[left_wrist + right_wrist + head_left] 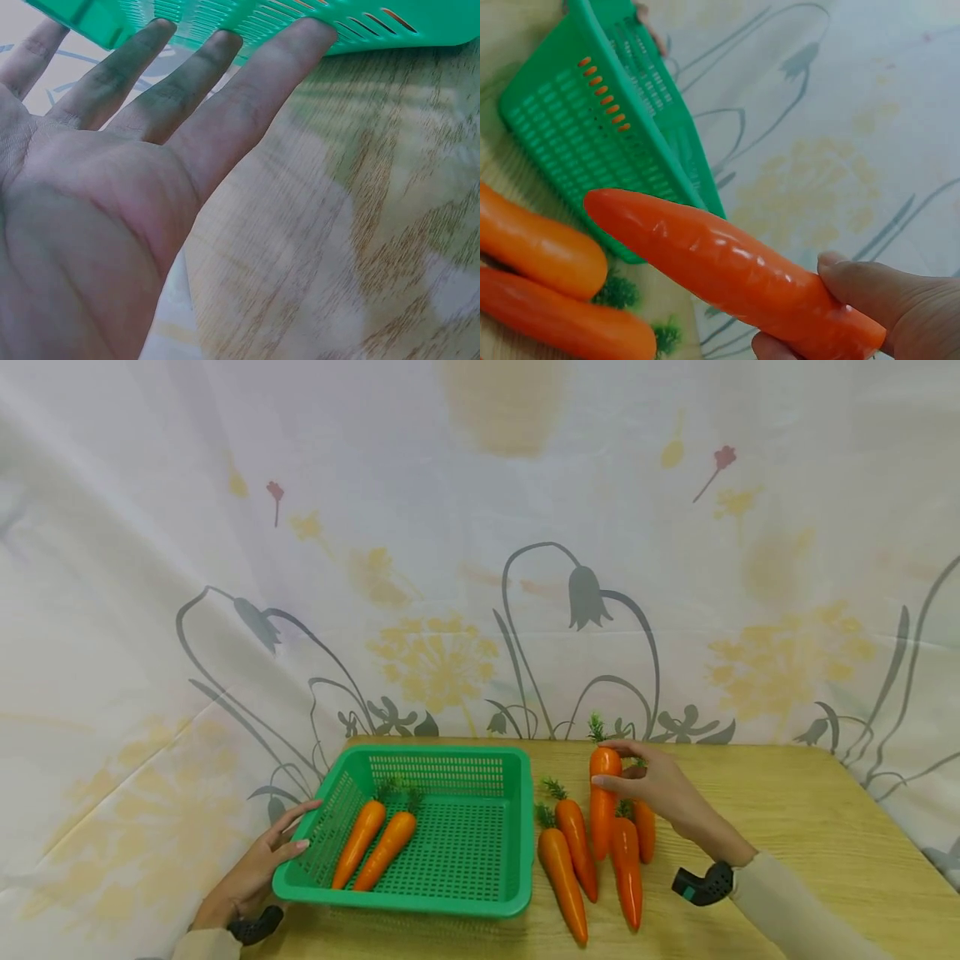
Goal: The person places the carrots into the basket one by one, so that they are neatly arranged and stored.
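My right hand (pixel 652 781) pinches an orange carrot (pixel 604 777) near its leafy top, thumb on one side and fingers on the other. In the right wrist view that carrot (pixel 727 266) is raised, its tip toward the green basket (pixel 562 135). My left hand (pixel 266 860) rests at the left side of the basket (pixel 405 902); in the left wrist view its fairly straight fingers (pixel 255 97) touch the slotted wall. Two carrots (pixel 361 843) lie side by side in the basket's left part. Several carrots (pixel 562 881) lie on the table right of the basket, below the right hand.
The wooden table (pixel 787 827) reaches back to a pale fabric backdrop (pixel 465 527) printed with flowers, which also runs along the left side. Each wrist wears a black device (pixel 705 885). The basket's rim stands between its inside and the loose carrots.
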Demonstrator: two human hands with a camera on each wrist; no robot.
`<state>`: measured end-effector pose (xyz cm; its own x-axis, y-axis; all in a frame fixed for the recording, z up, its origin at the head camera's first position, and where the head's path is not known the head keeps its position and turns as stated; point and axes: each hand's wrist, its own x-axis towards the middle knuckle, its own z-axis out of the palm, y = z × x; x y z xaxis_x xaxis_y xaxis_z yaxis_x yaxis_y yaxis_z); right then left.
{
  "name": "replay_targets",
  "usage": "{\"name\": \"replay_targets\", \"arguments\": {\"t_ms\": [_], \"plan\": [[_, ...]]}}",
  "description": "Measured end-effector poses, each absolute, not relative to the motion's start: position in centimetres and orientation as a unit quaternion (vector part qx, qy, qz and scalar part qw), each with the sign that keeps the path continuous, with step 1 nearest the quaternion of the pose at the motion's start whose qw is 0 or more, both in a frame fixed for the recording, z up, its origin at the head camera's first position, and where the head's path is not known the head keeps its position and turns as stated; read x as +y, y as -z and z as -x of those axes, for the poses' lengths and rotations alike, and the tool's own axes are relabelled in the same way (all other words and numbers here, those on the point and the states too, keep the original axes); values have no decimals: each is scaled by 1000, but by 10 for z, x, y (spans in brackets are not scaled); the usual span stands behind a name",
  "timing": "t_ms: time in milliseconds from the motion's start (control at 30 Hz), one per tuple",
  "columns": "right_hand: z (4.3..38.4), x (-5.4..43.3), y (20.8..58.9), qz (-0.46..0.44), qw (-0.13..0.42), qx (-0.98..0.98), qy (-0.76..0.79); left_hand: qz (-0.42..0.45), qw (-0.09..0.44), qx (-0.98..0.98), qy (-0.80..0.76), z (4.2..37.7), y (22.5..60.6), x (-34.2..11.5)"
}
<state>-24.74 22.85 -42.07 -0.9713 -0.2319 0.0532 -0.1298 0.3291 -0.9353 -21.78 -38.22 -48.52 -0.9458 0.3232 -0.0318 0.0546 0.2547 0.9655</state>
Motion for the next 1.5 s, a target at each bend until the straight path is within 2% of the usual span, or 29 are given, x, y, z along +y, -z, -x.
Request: {"name": "replay_targets", "arguments": {"t_ms": [1500], "plan": [[279, 100, 404, 208, 113, 753, 614, -119, 101, 795, -586, 218, 488, -384]]}}
